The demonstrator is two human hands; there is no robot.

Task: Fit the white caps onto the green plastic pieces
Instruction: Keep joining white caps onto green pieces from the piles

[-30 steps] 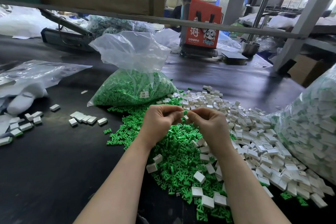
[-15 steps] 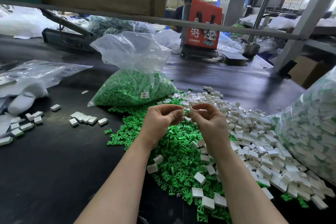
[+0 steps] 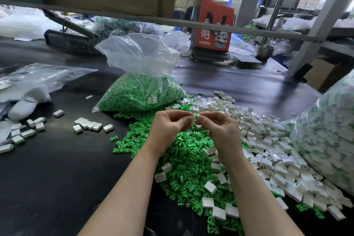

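Hands (image 3: pixel 168 128) closed together; orange bag (image 3: pixel 214 28) reads "TREND".

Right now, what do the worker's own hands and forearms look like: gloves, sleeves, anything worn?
Both are bare. The left hand and right hand wear no gloves, and no rings, watch or bands show. Both forearms are uncovered down to the bottom edge of the frame, with no sleeve in view.

Both hands, left (image 3: pixel 168 126) and right (image 3: pixel 220 130), meet fingertip to fingertip, fingers curled in a pinch.
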